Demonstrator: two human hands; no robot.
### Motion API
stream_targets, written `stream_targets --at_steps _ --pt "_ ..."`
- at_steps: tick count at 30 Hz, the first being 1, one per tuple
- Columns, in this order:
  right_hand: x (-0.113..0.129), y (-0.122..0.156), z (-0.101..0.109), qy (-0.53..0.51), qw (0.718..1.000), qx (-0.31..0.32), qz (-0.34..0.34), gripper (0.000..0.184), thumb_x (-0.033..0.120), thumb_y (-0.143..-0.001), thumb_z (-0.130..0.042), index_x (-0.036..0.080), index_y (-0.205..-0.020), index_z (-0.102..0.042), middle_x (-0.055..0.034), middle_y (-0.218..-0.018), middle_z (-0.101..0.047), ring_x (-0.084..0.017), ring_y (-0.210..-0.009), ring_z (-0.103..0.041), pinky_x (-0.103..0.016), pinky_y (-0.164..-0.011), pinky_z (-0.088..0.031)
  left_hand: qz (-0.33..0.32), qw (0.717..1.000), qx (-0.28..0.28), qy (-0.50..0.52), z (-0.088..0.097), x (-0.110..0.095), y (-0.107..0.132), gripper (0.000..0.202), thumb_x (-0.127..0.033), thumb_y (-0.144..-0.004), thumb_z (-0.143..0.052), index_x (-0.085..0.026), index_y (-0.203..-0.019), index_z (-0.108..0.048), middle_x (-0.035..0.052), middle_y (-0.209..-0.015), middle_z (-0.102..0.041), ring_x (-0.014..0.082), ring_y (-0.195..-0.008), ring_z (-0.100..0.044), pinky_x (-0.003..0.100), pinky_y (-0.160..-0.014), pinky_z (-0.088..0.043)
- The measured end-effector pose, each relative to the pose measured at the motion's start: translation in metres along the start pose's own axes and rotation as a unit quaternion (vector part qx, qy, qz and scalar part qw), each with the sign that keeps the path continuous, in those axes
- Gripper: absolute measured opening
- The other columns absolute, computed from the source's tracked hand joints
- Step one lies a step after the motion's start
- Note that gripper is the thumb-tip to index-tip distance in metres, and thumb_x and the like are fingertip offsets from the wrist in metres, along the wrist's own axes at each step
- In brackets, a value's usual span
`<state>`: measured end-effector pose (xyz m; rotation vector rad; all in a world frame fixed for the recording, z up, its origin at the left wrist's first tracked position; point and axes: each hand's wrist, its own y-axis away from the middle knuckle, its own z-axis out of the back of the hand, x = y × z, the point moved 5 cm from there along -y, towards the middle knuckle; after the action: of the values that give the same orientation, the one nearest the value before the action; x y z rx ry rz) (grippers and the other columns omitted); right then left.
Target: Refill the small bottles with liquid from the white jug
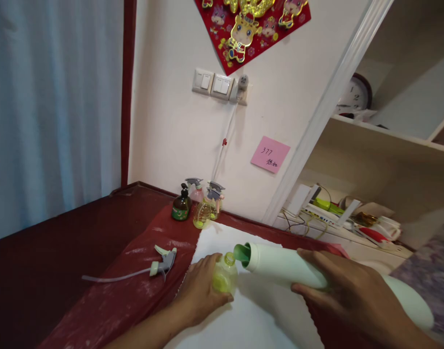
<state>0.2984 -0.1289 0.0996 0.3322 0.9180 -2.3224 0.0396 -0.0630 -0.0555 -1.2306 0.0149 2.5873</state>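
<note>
My left hand is closed around a small translucent yellow spray bottle with its top off, upright over the white paper sheet. In my right hand is a long pale green bottle, tilted nearly level. Its green spout sits right at the small bottle's open neck. Whether liquid is flowing I cannot tell. A grey and pale green spray trigger head with a long clear tube lies on the red plastic cover, left of my left hand.
By the wall stand a dark green pump bottle and several spray bottles. A white cord hangs from the wall socket down behind them. Shelves at right hold a clock and a white router. A blue curtain hangs at left.
</note>
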Motion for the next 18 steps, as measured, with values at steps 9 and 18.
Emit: stream_targets --at_steps 9,18 --pt "0.001 -0.0038 0.0053 -0.009 0.999 -0.031 0.002 0.047 0.063 -0.101 -0.046 0.022 -0.116 -0.063 -0.0036 -0.084 -0.077 -0.02 -0.061 -0.074 -0.031 -0.05 -0.055 0.004 1.0 0.004 0.005 0.0024 -0.0036 0.0007 0.078 -0.036 -0.067 -0.081 -0.021 -0.139 -0.054 0.0116 -0.142 -0.062 0.0346 -0.13 -0.055 0.048 -0.113 -0.039" --pt "0.0 -0.0048 0.0059 -0.024 0.999 -0.029 0.004 0.046 0.062 -0.099 -0.052 0.02 -0.116 -0.066 -0.0048 -0.084 -0.077 -0.021 -0.061 -0.073 -0.032 -0.049 -0.054 0.001 1.0 0.002 0.008 0.001 -0.0015 -0.0002 0.077 -0.036 -0.067 -0.081 -0.023 -0.138 -0.055 0.0111 -0.144 -0.061 0.0345 -0.132 -0.054 0.048 -0.114 -0.038"
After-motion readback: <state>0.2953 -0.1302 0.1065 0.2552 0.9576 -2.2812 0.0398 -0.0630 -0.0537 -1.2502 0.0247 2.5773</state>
